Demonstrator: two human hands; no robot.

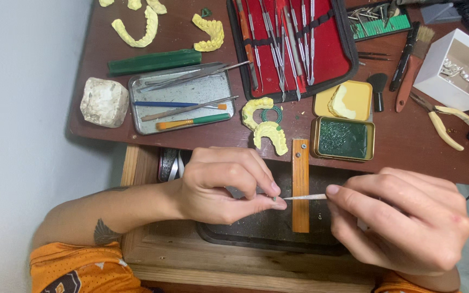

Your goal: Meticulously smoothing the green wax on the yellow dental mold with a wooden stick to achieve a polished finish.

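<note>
Pinched between thumb and fingertips, a tiny grey piece [274,199] sits in the closed grip of my left hand [223,187], too small for me to tell what it is. My right hand [403,220] has its grip closed on a thin pale tool [305,197], whose tip reaches left to touch that piece. Both hands hover over an orange wooden peg [300,184] that juts toward me from the edge of the dark brown bench [408,146]. Just behind the peg I see two yellow dental casts [264,125] with a small green ring [272,114] between them, and a green-filled tin [343,138] beside them. Farther back lie a metal tray of brushes [180,97] to the left, a red case of steel instruments [294,43] in the middle, and yellow-handled pliers [441,119] to the right.
</note>
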